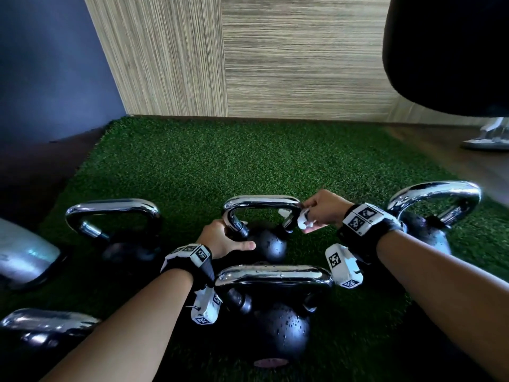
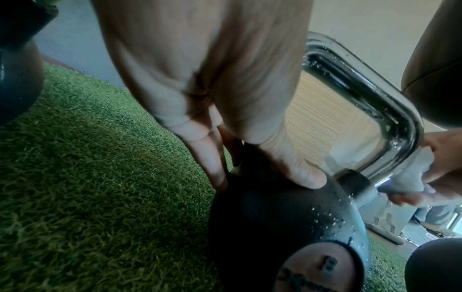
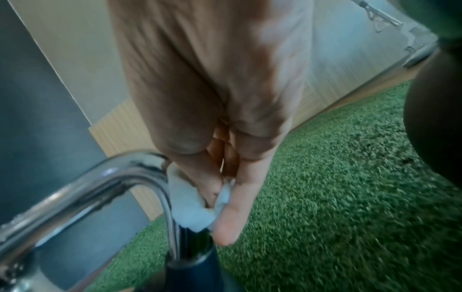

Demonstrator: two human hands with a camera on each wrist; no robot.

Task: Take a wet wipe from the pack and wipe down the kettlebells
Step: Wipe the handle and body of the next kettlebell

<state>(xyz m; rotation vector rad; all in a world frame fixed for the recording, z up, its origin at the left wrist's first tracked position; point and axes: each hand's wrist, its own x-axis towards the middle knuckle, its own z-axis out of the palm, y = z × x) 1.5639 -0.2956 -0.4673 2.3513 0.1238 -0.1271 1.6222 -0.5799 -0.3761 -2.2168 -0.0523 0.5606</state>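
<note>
Green turf mat [image 1: 192,161] under everything. Middle kettlebell [image 1: 271,244] stands on turf between hands. Left hand [image 1: 220,239] curled round left leg of chrome handle, thumb flat on ball. Right hand [image 1: 321,209] pinches white wipe [image 1: 304,221] against handle's right corner.

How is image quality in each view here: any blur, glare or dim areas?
Head view: sharp centrally, glare streaks on the chrome handle, dark bent edges. Left wrist view: left hand fills the frame, soft; turf crisper. Right wrist view: turf smeared by motion blur, wipe blurry against the handle.
</note>
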